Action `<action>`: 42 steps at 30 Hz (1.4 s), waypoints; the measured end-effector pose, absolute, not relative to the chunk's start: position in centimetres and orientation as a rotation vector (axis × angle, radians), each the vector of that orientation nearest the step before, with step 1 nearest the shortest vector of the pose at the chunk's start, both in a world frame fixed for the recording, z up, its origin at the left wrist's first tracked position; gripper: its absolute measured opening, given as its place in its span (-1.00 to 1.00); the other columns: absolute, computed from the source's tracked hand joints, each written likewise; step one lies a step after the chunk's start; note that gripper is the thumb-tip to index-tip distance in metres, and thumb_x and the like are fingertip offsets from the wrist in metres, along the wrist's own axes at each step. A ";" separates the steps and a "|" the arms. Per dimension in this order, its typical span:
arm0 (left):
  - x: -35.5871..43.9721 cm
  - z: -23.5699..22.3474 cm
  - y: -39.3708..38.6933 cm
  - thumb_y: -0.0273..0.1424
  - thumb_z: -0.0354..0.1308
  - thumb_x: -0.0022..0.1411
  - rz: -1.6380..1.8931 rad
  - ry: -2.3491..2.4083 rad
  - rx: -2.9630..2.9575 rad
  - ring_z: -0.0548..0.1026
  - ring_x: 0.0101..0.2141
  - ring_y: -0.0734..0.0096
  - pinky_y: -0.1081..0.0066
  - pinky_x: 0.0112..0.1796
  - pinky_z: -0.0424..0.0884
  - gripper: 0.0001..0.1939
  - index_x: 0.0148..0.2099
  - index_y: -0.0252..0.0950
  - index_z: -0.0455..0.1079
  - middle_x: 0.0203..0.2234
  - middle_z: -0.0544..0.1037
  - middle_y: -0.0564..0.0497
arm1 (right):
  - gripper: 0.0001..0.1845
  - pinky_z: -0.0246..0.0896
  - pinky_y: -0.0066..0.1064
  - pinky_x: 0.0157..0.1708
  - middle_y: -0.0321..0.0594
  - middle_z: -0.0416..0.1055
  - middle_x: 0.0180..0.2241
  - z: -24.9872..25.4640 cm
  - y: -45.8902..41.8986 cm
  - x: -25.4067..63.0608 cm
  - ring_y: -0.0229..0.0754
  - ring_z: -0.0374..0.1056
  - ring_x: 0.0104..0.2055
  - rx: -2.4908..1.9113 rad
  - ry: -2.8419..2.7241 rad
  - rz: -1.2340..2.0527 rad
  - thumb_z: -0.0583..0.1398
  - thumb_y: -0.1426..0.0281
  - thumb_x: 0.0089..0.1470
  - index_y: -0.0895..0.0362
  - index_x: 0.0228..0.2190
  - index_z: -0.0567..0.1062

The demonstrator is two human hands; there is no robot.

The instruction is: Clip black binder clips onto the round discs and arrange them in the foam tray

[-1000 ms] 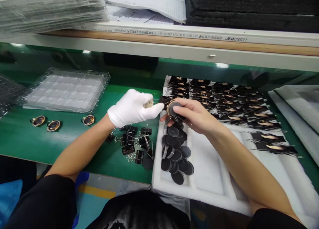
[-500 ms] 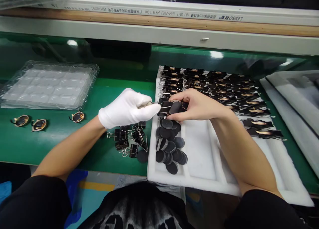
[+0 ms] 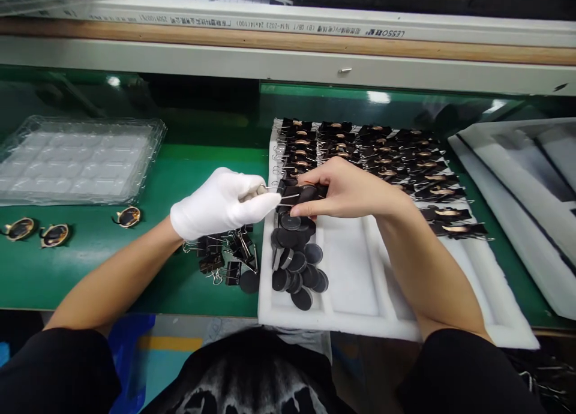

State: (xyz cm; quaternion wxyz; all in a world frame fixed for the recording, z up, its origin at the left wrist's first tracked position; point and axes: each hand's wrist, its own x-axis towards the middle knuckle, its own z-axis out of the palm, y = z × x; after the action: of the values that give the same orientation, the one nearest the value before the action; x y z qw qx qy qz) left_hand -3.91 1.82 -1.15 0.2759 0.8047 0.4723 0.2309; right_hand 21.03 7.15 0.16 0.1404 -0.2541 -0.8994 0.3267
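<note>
Gloved in white, the left hand [image 3: 220,204] is pinching the handles of a black binder clip [image 3: 289,191]; how wide its mouth is opening, I cannot tell. Farthest left, gold-rimmed pieces [image 3: 54,235] are lying before a clear plastic tray [image 3: 85,156]. Next, green bench [image 3: 207,153] is giving the glove open room. Loose clips [image 3: 211,263] are lying just outside the left edge of a white foam tray [image 3: 353,270], dark discs [image 3: 302,299] just inside. Over this tray, the bare right hand [image 3: 348,189] is gripping a dark round piece [image 3: 308,194] beside the clip.
</note>
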 end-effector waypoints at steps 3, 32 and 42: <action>-4.0 -0.7 1.9 -0.03 0.04 0.41 0.563 1.275 1.989 0.35 -0.60 0.55 0.47 -0.50 0.22 -0.50 -0.42 -0.30 0.41 -0.62 0.45 0.08 | -0.54 -0.10 -0.38 -0.46 -0.47 0.13 -0.63 0.2 6.6 21.1 -0.35 0.00 -0.55 -0.684 -2.646 0.607 0.35 0.19 0.24 0.10 -0.55 0.31; -3.0 -1.0 0.0 0.10 0.20 0.31 0.363 0.753 1.156 0.16 -0.81 0.58 0.53 -0.74 0.01 -0.43 -0.45 -0.32 0.41 -0.84 0.31 0.08 | -0.70 0.32 -0.17 -0.37 0.01 0.68 -0.09 1.5 1.8 22.1 -0.07 0.53 -0.24 -0.372 -2.646 -0.694 0.07 0.55 0.38 0.11 -0.18 0.60; -3.3 0.0 -0.4 0.09 0.16 0.35 0.371 0.880 1.582 0.30 -0.71 0.59 0.52 -0.56 0.23 -0.43 -0.43 -0.33 0.43 -0.72 0.44 0.06 | -0.10 0.29 0.19 0.18 -0.01 0.42 0.30 1.6 -0.4 24.4 0.29 0.37 0.30 -0.878 -2.351 0.051 0.45 -0.10 -0.01 -0.10 0.27 0.38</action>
State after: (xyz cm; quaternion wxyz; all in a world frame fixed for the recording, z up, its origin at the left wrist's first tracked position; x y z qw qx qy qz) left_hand -3.26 -0.43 -0.04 0.6029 0.6831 0.3799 0.1600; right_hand 24.40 -0.44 1.64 0.3105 -0.3327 -0.8903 0.0192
